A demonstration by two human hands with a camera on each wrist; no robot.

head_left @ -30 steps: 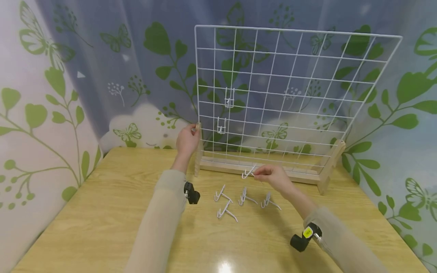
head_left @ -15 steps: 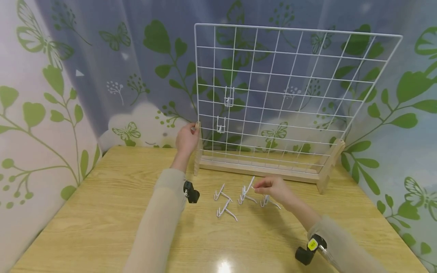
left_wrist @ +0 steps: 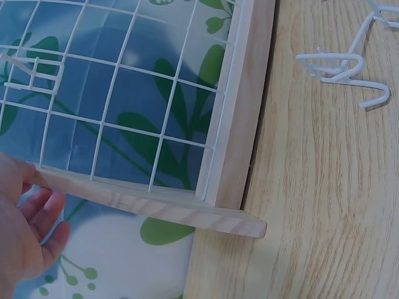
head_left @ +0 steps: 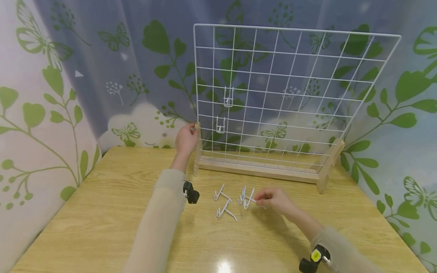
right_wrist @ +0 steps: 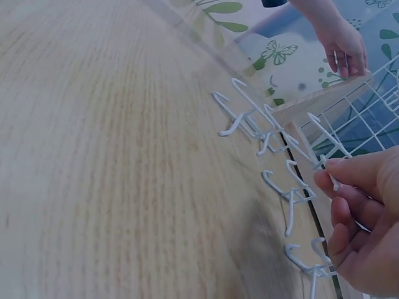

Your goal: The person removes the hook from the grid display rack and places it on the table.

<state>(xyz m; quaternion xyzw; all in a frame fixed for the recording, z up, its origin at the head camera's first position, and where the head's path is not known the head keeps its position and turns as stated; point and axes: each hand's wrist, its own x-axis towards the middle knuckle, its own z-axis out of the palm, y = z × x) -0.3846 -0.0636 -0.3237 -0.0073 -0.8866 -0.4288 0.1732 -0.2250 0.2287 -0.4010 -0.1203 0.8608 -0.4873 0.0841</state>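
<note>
Likely light and stiff, best held mid-stem, a wire hook point(head_left: 250, 198) is pinched by the right hand point(head_left: 277, 201); near the surface point(head_left: 116, 197)'s back edge, a wooden post point(head_left: 197, 151) by the left hand point(head_left: 187, 140).

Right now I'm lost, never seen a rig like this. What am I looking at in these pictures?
No robot here: a person works with two bare hands. The wide picture comes from a camera on the head, looking forward and down. The other two come from cameras on the wrists, each watching its own hand.

A white wire grid stands in a wooden stand on a wooden table. Two white hooks hang on the grid. Four loose hooks lie on the table in front of the stand; the right wrist view shows all four.

The left hand grips the stand's left upright near its top. The right hand pinches another hook between thumb and fingers, above the table.
</note>
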